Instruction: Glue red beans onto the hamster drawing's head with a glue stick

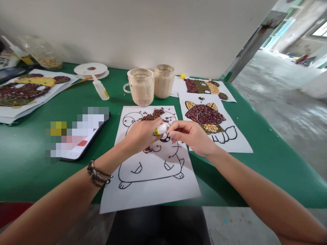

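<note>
My left hand (144,134) is closed around a small white glue bottle (161,129) with a yellow label, over a sheet of paper (150,190) printed with a cartoon animal outline. Close to the bottle's white end, my right hand (190,136) has its thumb and forefinger pinched together; what sits between them is too small to make out. Red and green beans (154,115) are heaped at the top of the drawing's head, and a few red ones lie scattered lower down. Both hands cover part of the drawn face.
Two cloudy jars (141,87) stand behind the sheet. To the right lies a fox picture (206,115) filled with beans and corn. A phone (81,136) with a blurred screen, another glue bottle (100,88), a white spool (90,69) and a finished bean picture (28,90) are on the left.
</note>
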A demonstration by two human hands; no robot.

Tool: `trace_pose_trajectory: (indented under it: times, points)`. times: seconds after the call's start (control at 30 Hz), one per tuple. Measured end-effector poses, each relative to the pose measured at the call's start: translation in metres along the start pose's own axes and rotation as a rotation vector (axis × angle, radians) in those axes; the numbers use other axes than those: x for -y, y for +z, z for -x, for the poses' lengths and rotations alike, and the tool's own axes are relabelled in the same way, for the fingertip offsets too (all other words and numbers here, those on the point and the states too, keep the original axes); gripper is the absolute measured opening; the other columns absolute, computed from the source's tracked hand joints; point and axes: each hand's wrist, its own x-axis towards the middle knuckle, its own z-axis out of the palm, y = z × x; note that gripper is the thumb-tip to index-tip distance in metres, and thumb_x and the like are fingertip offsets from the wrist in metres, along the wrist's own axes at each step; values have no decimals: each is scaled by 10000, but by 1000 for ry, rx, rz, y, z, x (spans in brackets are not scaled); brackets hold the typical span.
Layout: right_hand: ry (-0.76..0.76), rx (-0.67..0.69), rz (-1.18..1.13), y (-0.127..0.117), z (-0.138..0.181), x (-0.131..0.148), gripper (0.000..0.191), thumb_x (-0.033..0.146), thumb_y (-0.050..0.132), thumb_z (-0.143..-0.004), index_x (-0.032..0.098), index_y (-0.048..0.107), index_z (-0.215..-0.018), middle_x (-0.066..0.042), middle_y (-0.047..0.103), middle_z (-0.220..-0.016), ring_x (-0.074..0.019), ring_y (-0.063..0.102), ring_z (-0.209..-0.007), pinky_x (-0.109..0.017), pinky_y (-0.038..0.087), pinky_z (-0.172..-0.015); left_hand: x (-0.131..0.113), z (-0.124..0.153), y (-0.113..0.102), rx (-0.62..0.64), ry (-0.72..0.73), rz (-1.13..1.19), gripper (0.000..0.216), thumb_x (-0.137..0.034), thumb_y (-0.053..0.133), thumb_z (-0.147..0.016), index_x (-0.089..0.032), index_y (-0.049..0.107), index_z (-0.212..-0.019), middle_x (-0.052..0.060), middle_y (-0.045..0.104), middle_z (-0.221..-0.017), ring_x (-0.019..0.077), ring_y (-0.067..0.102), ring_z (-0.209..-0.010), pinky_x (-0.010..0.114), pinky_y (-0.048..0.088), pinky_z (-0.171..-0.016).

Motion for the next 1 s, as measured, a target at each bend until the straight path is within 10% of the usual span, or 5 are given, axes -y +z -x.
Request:
trace_pose_trajectory:
  times: [0.5, 0.77, 0.83, 1.0]
  points:
    - [44, -25, -189, -22, 17, -18, 39, 190, 598, -698, 153, 587, -693, 46, 519, -616, -37, 478, -545, -186, 386, -536, -1, -1, 1, 34, -19, 52, 117, -281, 473, -724, -184, 505, -780, -30, 487, -550, 112, 441, -490, 223, 261, -463]
    - [66, 430, -160, -29, 19, -5, 41, 187, 575, -706, 151, 581, -687, 0, 588, -691, -89, 555, -642, -271, 449, -655, -2, 0, 1, 28, -13, 62, 122, -303, 467, -729, -181, 481, -728, -29, 477, -552, 106, 432, -492, 217, 262, -467]
    - [24, 241, -136, -49, 19, -1, 63, 206, 567, -710, 167, 564, -660, -19, 615, -769, -118, 579, -747, -310, 448, -725, -1, 0, 1, 26, -15, 67, 136, -315, 466, -731, -181, 486, -743, -26, 485, -559, 110, 444, -501, 219, 264, -468]
    - [-183, -1055, 69, -135, 23, -7, 62, 236, 507, -718, 213, 492, -662, -43, 597, -893, -166, 541, -950, -327, 447, -707, -1, 0, 0, 34, -19, 71, 138, -308, 470, -724, -180, 501, -764, -18, 502, -570, 118, 459, -515, 223, 275, -477]
